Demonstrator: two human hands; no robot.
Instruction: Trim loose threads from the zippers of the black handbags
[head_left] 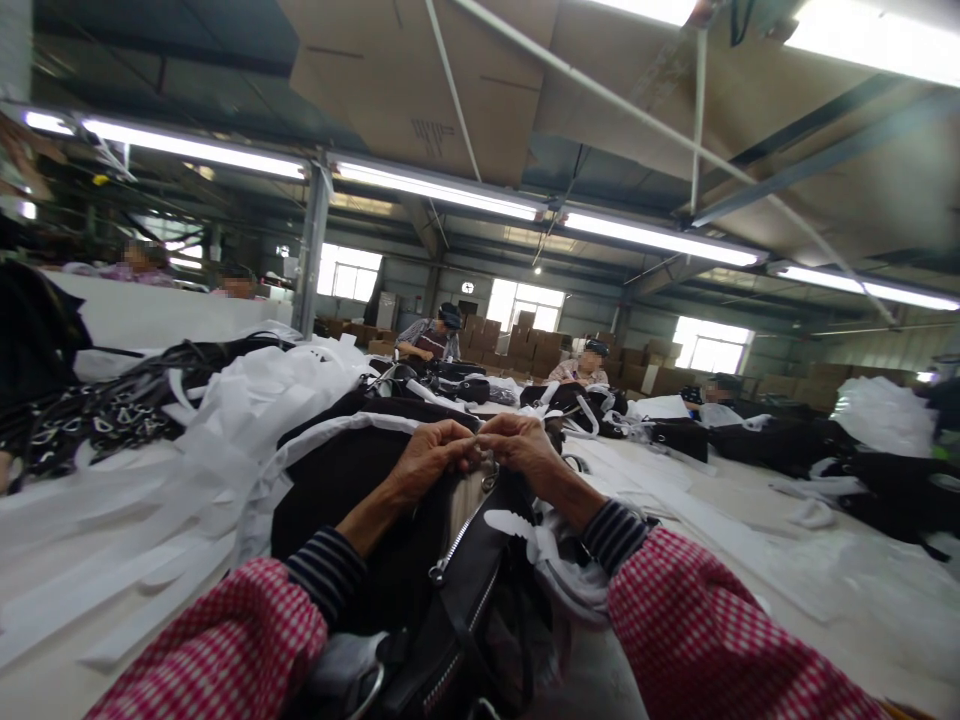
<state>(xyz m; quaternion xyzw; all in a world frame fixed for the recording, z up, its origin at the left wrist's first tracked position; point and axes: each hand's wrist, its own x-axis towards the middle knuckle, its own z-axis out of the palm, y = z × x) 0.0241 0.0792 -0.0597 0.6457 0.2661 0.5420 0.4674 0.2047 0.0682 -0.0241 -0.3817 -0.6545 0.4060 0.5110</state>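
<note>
A black handbag point(405, 530) with a silver zipper lies in front of me on the white table point(750, 530), stuffed with white paper. My left hand point(427, 462) and my right hand point(525, 445) meet above its far end. Both are pinched together on a small part at the bag's top, too small to name. Red checked sleeves over striped cuffs cover my forearms. A metal ring point(360, 690) of the bag shows near the bottom edge.
White paper strips point(247, 420) and black straps point(112, 410) are heaped at the left. More black bags point(585, 400) and white wrapping lie across the table. Several people work at the far side, with stacked cardboard boxes point(525, 345) behind them.
</note>
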